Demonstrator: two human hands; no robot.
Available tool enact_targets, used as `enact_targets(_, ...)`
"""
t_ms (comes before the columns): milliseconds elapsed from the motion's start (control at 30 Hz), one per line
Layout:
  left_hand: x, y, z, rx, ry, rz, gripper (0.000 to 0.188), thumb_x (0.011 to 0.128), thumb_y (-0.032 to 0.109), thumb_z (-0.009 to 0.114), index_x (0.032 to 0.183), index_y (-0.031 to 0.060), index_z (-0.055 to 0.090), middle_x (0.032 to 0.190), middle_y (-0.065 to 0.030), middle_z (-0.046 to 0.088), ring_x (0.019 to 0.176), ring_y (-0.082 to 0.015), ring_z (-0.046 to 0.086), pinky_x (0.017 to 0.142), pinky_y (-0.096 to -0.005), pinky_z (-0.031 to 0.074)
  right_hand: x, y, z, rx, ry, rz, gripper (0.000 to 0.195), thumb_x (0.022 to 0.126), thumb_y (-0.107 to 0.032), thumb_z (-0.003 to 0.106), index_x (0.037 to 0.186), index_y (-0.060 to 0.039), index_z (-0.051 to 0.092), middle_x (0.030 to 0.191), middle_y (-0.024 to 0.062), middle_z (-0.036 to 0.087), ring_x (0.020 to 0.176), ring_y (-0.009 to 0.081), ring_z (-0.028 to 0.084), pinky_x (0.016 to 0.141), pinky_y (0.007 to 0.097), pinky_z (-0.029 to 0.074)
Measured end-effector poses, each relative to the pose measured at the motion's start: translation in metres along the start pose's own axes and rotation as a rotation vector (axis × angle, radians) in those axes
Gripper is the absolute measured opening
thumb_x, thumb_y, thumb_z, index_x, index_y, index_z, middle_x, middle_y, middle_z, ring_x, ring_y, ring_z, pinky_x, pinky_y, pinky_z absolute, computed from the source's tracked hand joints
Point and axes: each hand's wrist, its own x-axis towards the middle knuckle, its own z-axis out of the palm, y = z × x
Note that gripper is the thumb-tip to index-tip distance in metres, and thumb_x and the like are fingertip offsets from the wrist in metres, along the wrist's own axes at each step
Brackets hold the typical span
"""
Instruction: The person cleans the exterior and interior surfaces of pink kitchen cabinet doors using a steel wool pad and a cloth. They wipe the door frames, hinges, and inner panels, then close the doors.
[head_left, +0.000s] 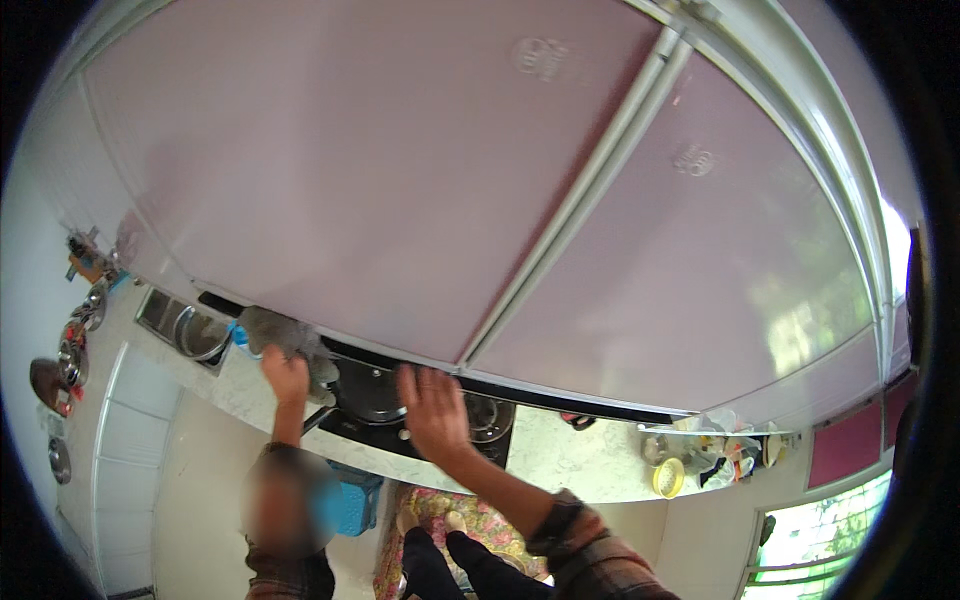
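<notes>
My left hand (286, 376) grips a bunched grey cloth (279, 334) at the lower edge of a pink glossy wall cabinet door (360, 180). The cloth overlaps a black strip (360, 352) along the cabinet's underside. My right hand (435, 412) is raised, slightly blurred, with its fingers spread and nothing in it. Its fingertips are near the same edge; whether they touch it is unclear. Below the hands is a black gas stove (386, 435) with a black lidded pan (369, 391) on its left side. A burner (486, 417) shows at the right.
A second pink door (675, 262) adjoins at the right. Left of the stove is a sink (161, 315) holding a metal pot (201, 331). A yellow basket (668, 478) and bagged items stand on the right counter (577, 465). A blue plastic stool (358, 504) and floral mat (431, 506) are below.
</notes>
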Motion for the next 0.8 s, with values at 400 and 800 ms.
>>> enact_targets(400, 0.004, -0.002, -0.012, -0.052, -0.080, -0.101, 0.018, 0.063, -0.001, 0.044, 0.075, -0.0059, 0.057, 0.074, -0.0200, 0.060, 0.069, -0.0368, 0.058, 0.065, -0.0383, 0.047, -0.077, 0.091, -0.049, 0.035, -0.052, 0.259, 0.045, 0.069, -0.009, 0.057, 0.113, -0.0045, 0.049, 0.108, 0.0158, 0.051, 0.100, 0.0309, 0.050, 0.089, 0.0431, 0.037)
enact_targets(800, 0.001, -0.026, -0.013, -0.052, -0.086, -0.101, 0.024, 0.068, -0.003, 0.045, 0.087, -0.0067, 0.059, 0.080, -0.0185, 0.062, 0.075, -0.0326, 0.061, 0.071, -0.0361, 0.047, -0.123, 0.161, -0.072, -0.126, -0.032, 0.347, 0.038, 0.072, -0.006, 0.054, 0.111, -0.0092, 0.054, 0.110, 0.0107, 0.053, 0.102, 0.0252, 0.051, 0.088, 0.0427, 0.037)
